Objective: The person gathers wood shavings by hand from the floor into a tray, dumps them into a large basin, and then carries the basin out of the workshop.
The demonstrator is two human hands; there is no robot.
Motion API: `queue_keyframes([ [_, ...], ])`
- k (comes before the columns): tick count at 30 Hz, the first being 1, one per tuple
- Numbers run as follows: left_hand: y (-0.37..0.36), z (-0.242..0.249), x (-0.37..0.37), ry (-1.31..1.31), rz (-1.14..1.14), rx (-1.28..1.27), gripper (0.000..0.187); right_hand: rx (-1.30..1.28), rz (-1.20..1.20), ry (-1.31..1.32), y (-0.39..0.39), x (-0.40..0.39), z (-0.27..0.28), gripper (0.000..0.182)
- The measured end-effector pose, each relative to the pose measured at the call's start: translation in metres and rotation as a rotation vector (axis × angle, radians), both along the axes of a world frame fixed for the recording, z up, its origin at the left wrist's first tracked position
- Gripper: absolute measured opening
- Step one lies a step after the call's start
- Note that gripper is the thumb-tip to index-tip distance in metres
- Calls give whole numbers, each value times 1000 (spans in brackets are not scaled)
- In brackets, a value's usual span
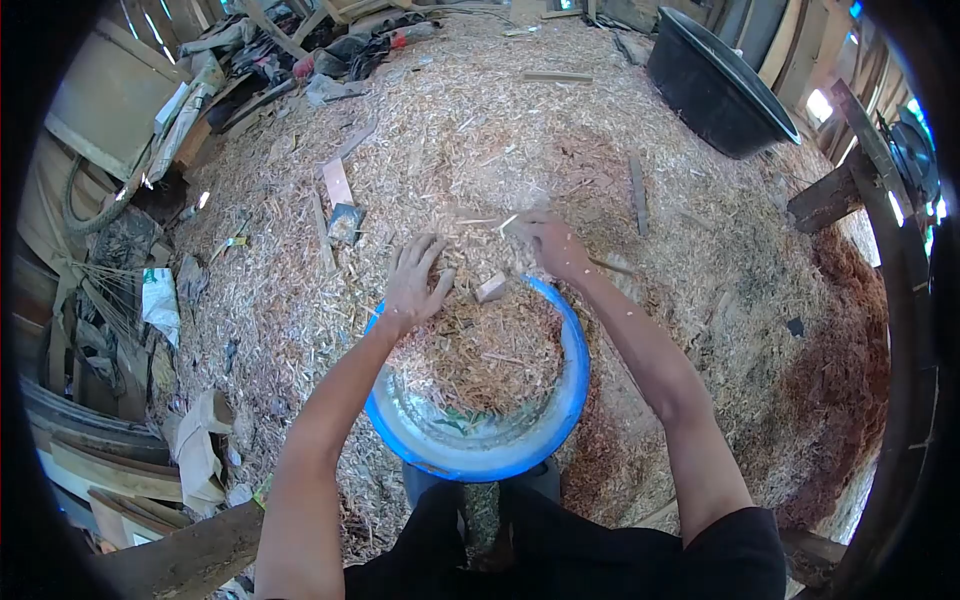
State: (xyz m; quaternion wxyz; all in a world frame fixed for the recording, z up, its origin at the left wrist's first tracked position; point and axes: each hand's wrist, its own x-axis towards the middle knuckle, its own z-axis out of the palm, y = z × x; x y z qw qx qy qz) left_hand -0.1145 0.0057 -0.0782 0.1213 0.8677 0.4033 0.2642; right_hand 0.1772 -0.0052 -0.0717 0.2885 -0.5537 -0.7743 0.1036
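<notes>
A round basin with a blue rim [577, 365] stands between my arms, partly filled with wood shavings [490, 350]. At its upper left edge my left hand [418, 280] lies over shavings with its fingers spread. Beyond the upper right of the rim is my right hand [548, 243], blurred, its fingers bent down by loose shavings and thin slivers; whether it grips any is unclear. A small wood block [491, 288] sits between the hands at the basin's far edge.
Shavings [480, 120] cover the floor. A large black tub [715, 90] leans at the back right. Wood strips [638, 193], a dark square piece [346, 224] and a white packet [160, 305] lie about. Wooden beams [828, 200] stand at the right.
</notes>
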Motion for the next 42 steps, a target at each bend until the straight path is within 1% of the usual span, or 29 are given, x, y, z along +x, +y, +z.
queue_keyframes([
  [1,3,0,1,35,32,1,58,92,-97,19,5,7,-12,40],
  [2,7,-1,4,33,33,0,58,91,-96,17,2,8,-6,40],
  [4,15,-2,14,122,124,-22,65,-106,-348,11,-8,8,12,40],
  [5,20,-4,18,121,122,-23,65,-107,-350,11,-7,11,-4,40],
  [6,24,-5,24,182,161,-68,67,-83,-374,-140,-4,17,-35,40],
  [7,27,-7,29,240,200,-113,69,-58,-396,-294,-2,22,-52,40],
  [8,29,-8,34,235,197,-116,69,-59,-398,-299,-3,20,-45,40],
  [10,30,-11,41,257,186,-245,71,-395,-351,-123,-5,5,-27,36],
  [11,30,-16,42,259,182,-252,71,-403,-353,-123,-3,3,-33,36],
  [13,32,-29,44,170,158,-332,73,-168,-235,-34,7,2,-53,27],
  [17,25,-25,44,124,161,-312,70,-152,-183,2,15,-3,-36,21],
  [19,12,-30,39,25,135,-288,71,-220,-113,-261,7,-3,-31,19],
  [20,6,-35,35,26,144,-307,71,-238,-102,-262,-2,-6,-25,19],
  [21,4,-37,34,37,126,-281,73,-235,-57,-205,-6,-7,-18,19],
  [22,0,-39,32,48,107,-255,75,-230,-13,-148,-11,-11,-11,19],
  [23,-6,-36,29,46,112,-257,75,-232,-8,-149,-16,-14,-12,19],
  [25,-20,-29,25,-1,83,-183,74,-96,27,-85,-29,-22,-12,21],
  [26,-28,-29,21,1,85,-177,74,-90,29,-84,-36,-26,-10,21],
  [28,-45,-31,10,-27,53,-195,74,-195,36,-181,-53,-34,-2,23],
  [29,-52,-27,5,-25,49,-192,74,-192,31,-179,-62,-36,-2,23],
  [31,-65,-20,-5,29,24,-130,75,-78,51,-172,-79,-39,-3,26],
  [32,-69,-16,-9,46,28,-142,76,-80,45,-172,-85,-38,-4,26],
  [34,-77,-9,-17,93,35,-152,77,-143,65,-190,-94,-32,-5,35],
  [35,-79,-4,-20,139,46,-159,78,-144,62,-191,-96,-31,-2,35],
  [37,-73,-1,-19,133,58,-125,77,-90,-108,-232,-94,-28,6,44],
  [38,-69,3,-17,124,74,-143,75,-88,-110,-235,-91,-27,11,44],
  [40,-58,6,-8,83,99,-154,69,-93,-153,-158,-87,-28,20,44],
  [41,-55,0,-4,82,99,-156,69,-94,-153,-160,-88,-33,24,44],
  [42,-51,-7,1,70,82,-151,68,-157,-115,-218,-89,-41,27,46],
])
